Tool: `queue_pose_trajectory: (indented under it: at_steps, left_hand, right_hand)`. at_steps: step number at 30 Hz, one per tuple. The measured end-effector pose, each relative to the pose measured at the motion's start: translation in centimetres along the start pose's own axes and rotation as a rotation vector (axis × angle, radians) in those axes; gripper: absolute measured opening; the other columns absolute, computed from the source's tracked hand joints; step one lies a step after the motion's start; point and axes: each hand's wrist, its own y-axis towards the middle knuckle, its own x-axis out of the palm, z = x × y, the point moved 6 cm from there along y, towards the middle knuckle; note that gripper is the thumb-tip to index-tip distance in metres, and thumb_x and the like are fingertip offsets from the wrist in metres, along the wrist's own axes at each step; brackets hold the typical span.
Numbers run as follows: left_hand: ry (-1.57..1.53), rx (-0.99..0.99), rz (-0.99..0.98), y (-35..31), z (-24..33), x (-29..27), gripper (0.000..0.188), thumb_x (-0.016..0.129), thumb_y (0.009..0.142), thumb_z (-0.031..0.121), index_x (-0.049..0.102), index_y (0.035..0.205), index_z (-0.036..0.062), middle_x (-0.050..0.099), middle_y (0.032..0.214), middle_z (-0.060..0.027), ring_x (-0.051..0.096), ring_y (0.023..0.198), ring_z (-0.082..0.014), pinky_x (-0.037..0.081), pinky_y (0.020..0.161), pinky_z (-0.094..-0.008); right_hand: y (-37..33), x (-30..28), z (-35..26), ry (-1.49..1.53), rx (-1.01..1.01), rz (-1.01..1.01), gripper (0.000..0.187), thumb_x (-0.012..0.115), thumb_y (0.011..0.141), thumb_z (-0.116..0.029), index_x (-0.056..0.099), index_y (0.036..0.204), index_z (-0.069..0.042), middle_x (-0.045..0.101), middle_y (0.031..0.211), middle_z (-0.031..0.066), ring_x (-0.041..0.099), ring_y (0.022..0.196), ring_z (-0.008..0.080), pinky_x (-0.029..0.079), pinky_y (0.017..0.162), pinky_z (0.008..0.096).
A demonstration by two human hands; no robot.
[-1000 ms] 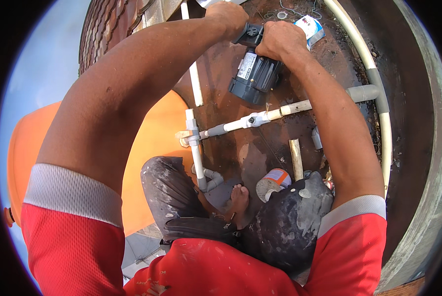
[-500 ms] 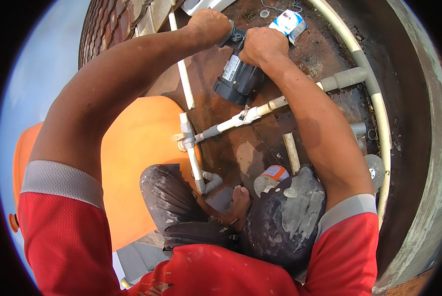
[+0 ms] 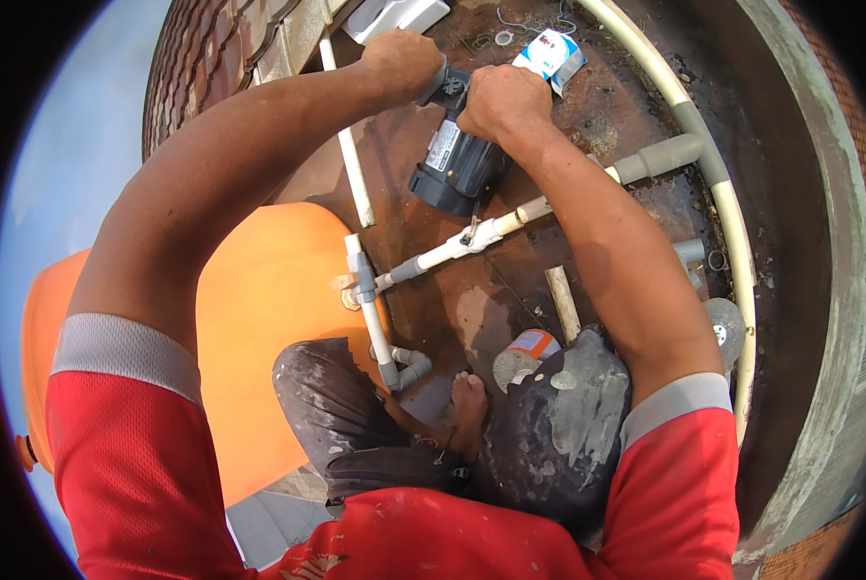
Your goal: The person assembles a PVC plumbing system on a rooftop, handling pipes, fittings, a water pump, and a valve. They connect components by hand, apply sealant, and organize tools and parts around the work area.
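Both my arms reach out to a black water pump (image 3: 465,166) with a white label on its side, tilted above the wet brown floor. My left hand (image 3: 403,65) is closed in a fist at its far end, against a grey fitting (image 3: 435,85); what lies inside the fist is hidden. My right hand (image 3: 506,101) is wrapped over the pump's upper right part, and the fingers' undersides are out of sight. Just below the pump runs a white pipe with a valve (image 3: 476,235), joined to a grey tee (image 3: 363,275).
An orange tank (image 3: 259,290) stands at my left. A long cream pipe (image 3: 733,222) curves along the right wall. A blue-and-white packet (image 3: 552,56) lies beyond my right hand. Near my foot are a can (image 3: 525,358) and a short pipe (image 3: 562,302). A grey disc (image 3: 725,333) is at the right.
The whole view has shifted slightly, so everything sits a little lower and mostly further left. Both hands keep the same hold at the pump.
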Motion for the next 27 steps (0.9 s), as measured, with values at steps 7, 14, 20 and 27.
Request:
queue_pose_trajectory:
  at_steps: [7, 14, 20, 27]
  left_hand:
    - [-0.375, -0.261, -0.391, 2.8, -2.1, 2.4, 0.012, 0.08, 0.076, 0.008, 0.073, 0.082, 0.0004, 0.072, 0.076, -0.0131, 0.069, 0.06, -0.0278, 0.058, 0.056, -0.0412]
    - [0.113, 0.074, -0.485, 0.9, -0.7, -0.2, 0.006, 0.078, 0.078, 0.009, 0.073, 0.079, 0.0058, 0.068, 0.071, -0.0064, 0.069, 0.063, -0.0253, 0.056, 0.057, -0.0413]
    - [-1.357, -0.295, -0.59, -1.5, -3.8, 1.8, 0.052, 0.077, 0.092, 0.059, 0.068, 0.08, 0.0103, 0.053, 0.063, -0.0007, 0.046, 0.048, -0.0115, 0.037, 0.045, -0.0321]
    - [-1.348, -0.493, 0.667, -11.3, 5.2, 7.5, 0.069, 0.076, 0.091, 0.044, 0.066, 0.137, -0.0063, 0.068, 0.133, -0.0312, 0.059, 0.135, -0.0417, 0.044, 0.116, -0.0525]
  right_hand:
    - [-0.5, 0.4, -0.2, 0.008, 0.017, -0.042, 0.035, 0.08, 0.08, -0.03, 0.087, 0.106, -0.006, 0.084, 0.105, 0.0202, 0.082, 0.102, 0.0369, 0.065, 0.091, 0.0447]
    - [-0.3, 0.0, -1.0, 0.004, 0.01, -0.038, 0.041, 0.081, 0.079, -0.03, 0.085, 0.11, -0.004, 0.083, 0.106, 0.0218, 0.082, 0.104, 0.0376, 0.064, 0.094, 0.0462]
    - [0.0, 0.0, 1.2, -0.022, -0.002, -0.027, 0.047, 0.083, 0.078, -0.035, 0.082, 0.111, -0.001, 0.082, 0.106, 0.024, 0.081, 0.104, 0.0394, 0.064, 0.095, 0.0471]
    - [1.9, -5.5, -7.6, -0.236, -0.355, 0.109, 0.046, 0.075, 0.095, -0.042, 0.08, 0.109, 0.002, 0.081, 0.106, 0.0285, 0.079, 0.107, 0.0426, 0.062, 0.096, 0.0539]
